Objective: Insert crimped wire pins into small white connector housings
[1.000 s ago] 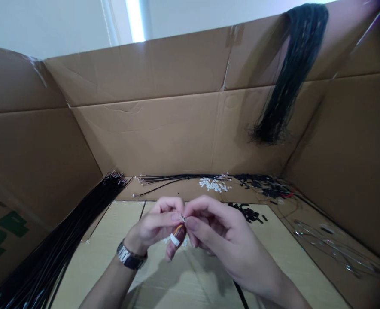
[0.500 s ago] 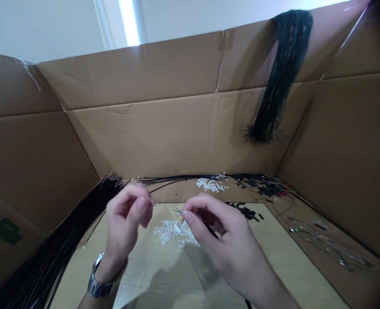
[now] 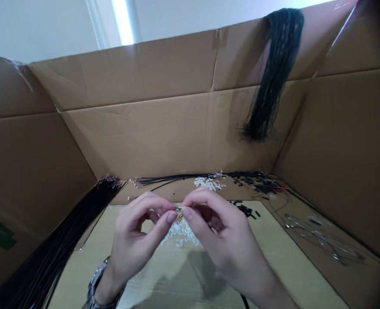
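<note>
My right hand point(image 3: 223, 240) pinches the thin coloured wires point(image 3: 178, 209) at the end of a black cable point(image 3: 244, 301), whose sheath shows again below the wrist. Facing it, my left hand point(image 3: 138, 240), with a metal watch on the wrist, has thumb and index fingertips closed at the tips of the same wires. Some orange strands hang just under the fingertips. Behind and below the hands lies a pile of small white plastic pieces point(image 3: 181, 236) on the board, partly covered by my fingers.
A thick bundle of black cables point(image 3: 70, 219) runs along the left. More cables point(image 3: 173, 177), white pieces point(image 3: 209, 184) and black pieces point(image 3: 247, 210) lie at the back. Dark wires point(image 3: 273, 77) hang over the cardboard wall point(image 3: 144, 137). Clear bagged items point(image 3: 325, 240) lie right.
My left hand has moved right and its fingertips have met the wire ends in my right hand. The right hand stays nearly in place. The view has shifted slightly.
</note>
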Demonstrator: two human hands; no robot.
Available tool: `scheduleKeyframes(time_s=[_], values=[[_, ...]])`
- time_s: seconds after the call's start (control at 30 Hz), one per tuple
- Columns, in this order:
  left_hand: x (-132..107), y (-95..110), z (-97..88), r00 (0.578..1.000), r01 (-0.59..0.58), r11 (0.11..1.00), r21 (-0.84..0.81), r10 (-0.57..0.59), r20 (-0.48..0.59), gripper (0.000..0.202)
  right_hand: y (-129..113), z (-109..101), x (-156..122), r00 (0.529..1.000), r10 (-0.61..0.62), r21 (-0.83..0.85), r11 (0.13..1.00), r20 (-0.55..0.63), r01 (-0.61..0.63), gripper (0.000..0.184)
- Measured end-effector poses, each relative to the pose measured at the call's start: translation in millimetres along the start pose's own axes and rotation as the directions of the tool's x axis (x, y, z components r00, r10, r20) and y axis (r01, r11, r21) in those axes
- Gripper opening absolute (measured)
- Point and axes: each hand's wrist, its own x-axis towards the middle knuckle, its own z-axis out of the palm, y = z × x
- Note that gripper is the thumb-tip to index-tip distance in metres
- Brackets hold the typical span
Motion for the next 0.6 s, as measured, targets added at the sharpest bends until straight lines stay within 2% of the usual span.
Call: scheduleKeyframes(time_s=[0.17,0.5,0.6], values=[[-1.6,3.3,-0.6,1.0,0.015,1.0,0.013,-0.016,0.009,0.01,1.5,-0.8,-1.4,1.0,0.007,0.016,1.0,0.004,-0.007,0.012],[0.9,10.6,2.6,1.0,-0.025,0.999,0.028,0.024,0.02,0.011,4.2,4.6,-0.1,0.997,-0.071,0.004,0.997,-0.039,0.071,0.012],[0.4,11.7,0.0,0.999,0.019,1.0,-0.003,-0.019,0.042,0.008,4.4,5.2,-0.4,0.997,-0.068,-0.013,0.998,-0.04,0.067,0.013]])
